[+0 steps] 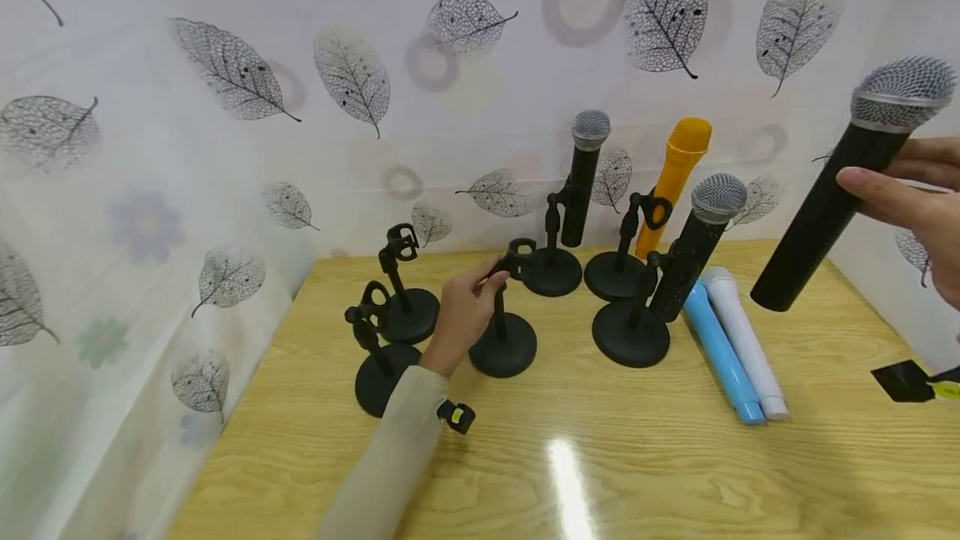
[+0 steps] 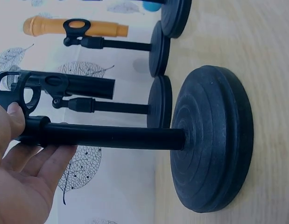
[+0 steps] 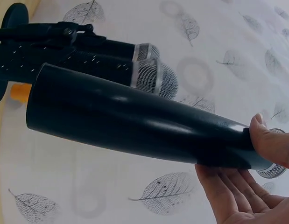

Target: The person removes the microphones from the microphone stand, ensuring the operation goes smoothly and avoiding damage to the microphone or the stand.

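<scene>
My left hand (image 1: 468, 307) grips the top of a black microphone stand (image 1: 504, 348), thumb near its ring clip. In the left wrist view that stand's round base (image 2: 212, 140) is on the table and its clip is bare. Up at the right, my right hand (image 1: 918, 198) holds a black microphone (image 1: 817, 207) with a silver mesh head, tilted with its lower end toward the table. The right wrist view shows thumb and fingers around the black body (image 3: 135, 119), near the mesh head. The microphone is apart from the stand.
Two bare stands (image 1: 408, 315) are at the left. Behind and to the right, stands hold a black microphone (image 1: 585, 182), an orange microphone (image 1: 678, 173) and a speckled black microphone (image 1: 693, 248). A blue tube-shaped object (image 1: 723, 357) and a white one (image 1: 750, 340) lie on the wooden table (image 1: 300, 457).
</scene>
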Demonstrator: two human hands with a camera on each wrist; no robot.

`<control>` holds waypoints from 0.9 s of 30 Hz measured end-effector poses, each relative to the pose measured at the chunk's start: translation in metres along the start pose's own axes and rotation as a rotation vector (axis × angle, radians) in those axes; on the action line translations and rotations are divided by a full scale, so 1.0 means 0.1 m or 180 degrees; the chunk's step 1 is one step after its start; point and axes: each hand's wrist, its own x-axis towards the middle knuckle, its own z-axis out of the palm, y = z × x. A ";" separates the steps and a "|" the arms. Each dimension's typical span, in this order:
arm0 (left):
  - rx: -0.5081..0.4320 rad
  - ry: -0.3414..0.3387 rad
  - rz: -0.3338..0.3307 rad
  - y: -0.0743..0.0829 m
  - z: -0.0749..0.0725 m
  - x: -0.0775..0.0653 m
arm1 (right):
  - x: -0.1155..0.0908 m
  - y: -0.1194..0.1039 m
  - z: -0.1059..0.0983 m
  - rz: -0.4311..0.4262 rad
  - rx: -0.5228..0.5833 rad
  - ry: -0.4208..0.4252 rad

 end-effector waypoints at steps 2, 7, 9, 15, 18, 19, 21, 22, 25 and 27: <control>0.0032 0.0017 0.0011 -0.02 0.00 0.04 | 0.00 0.06 -0.03 0.0044 -0.0060 -0.0013; 0.0120 -0.0004 -0.0033 -0.05 -0.02 0.10 | 0.01 0.20 -0.08 0.0233 -0.0104 -0.0032; 0.0134 -0.0009 -0.0067 -0.06 -0.03 0.11 | 0.02 0.25 -0.10 0.0313 -0.0094 -0.0035; 0.0137 0.0073 -0.0118 -0.09 -0.03 0.17 | 0.03 0.37 -0.14 0.0511 0.0068 -0.0060; 0.0167 0.0126 -0.0153 -0.11 -0.02 0.19 | 0.03 0.44 -0.15 0.0587 0.0217 -0.0097; 0.0170 0.0143 -0.0157 -0.11 -0.02 0.20 | 0.03 0.47 -0.15 0.0606 0.0231 -0.0119; 0.0191 0.0169 -0.0167 -0.12 -0.02 0.22 | 0.01 0.53 -0.16 0.0622 0.0164 -0.0173; 0.0200 0.0183 -0.0175 -0.13 -0.02 0.22 | 0.01 0.56 -0.16 0.0631 0.0106 -0.0199; 0.0226 0.0209 -0.0172 -0.15 -0.02 0.25 | -0.02 0.68 -0.15 0.0743 -0.0177 -0.0324; 0.0240 0.0217 -0.0189 -0.16 -0.03 0.26 | -0.03 0.75 -0.15 0.0832 -0.0320 -0.0403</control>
